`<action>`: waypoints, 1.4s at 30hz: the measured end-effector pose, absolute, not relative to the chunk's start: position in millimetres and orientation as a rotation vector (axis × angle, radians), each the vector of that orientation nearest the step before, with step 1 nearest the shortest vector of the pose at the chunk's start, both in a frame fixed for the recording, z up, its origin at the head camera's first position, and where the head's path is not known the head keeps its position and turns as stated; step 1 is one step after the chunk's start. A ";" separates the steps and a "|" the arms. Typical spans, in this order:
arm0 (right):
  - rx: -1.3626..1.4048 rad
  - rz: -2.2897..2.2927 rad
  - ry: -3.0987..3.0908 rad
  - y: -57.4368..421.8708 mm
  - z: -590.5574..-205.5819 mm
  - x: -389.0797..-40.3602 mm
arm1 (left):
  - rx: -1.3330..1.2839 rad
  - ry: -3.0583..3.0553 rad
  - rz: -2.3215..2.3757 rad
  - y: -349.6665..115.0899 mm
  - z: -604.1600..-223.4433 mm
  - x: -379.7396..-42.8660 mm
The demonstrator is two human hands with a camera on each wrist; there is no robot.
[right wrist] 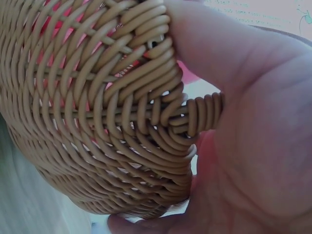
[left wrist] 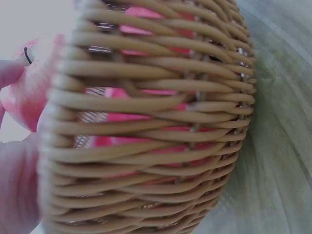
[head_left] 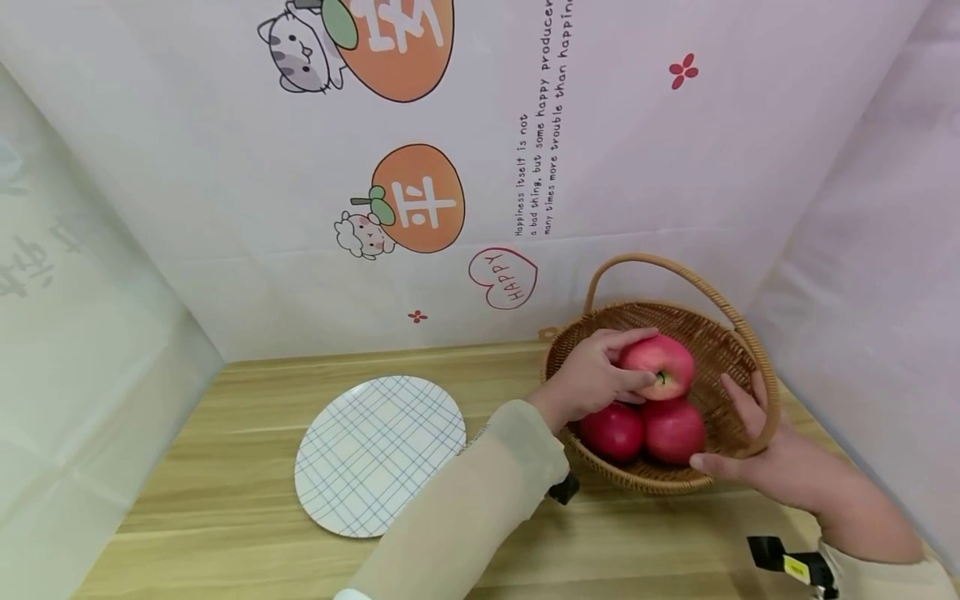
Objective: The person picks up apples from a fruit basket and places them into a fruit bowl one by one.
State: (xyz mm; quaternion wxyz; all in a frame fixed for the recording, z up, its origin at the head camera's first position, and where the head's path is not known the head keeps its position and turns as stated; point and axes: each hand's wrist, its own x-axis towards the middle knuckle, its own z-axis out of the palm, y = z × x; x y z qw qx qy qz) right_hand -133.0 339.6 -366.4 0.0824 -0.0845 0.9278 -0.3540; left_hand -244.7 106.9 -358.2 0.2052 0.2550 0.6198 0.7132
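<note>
A red apple (head_left: 667,358) is pinched between the thumb and fingers of my left hand (head_left: 592,372), over the wicker basket (head_left: 720,342). Beneath it, two more red apples, the left one (head_left: 612,433) and the right one (head_left: 675,431), lie inside the basket. My right hand (head_left: 791,462) grips the basket's right rim near the base of the handle, thumb over the front edge. In the left wrist view, the held apple (left wrist: 34,83) shows above the rim, while the others show only through the weave. The right wrist view has the right hand (right wrist: 258,107) around the handle's foot.
A round white plate (head_left: 380,454) with a blue grid pattern lies on the wooden table (head_left: 225,467), left of the basket. A printed white cloth (head_left: 600,167) stands behind, and pale side cloths border the table on both sides.
</note>
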 end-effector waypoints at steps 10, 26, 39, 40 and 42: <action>-0.261 -1.094 2.739 339.5 -365.8 -135.1 | 0.564 1.499 2.110 83.5 -349.8 -240.4; -0.310 -1.118 2.737 342.5 -372.1 -135.2 | 0.490 1.505 2.095 12.4 -339.1 -223.0; -0.302 -1.102 2.748 343.2 -372.4 -133.6 | 0.447 1.695 2.039 -53.0 -336.7 -213.4; -0.304 -1.103 2.750 343.3 -372.7 -133.6 | 0.442 1.715 2.034 -57.7 -337.0 -212.9; -0.305 -1.104 2.753 343.6 -373.2 -133.7 | 0.432 1.757 2.022 -67.0 -338.7 -211.3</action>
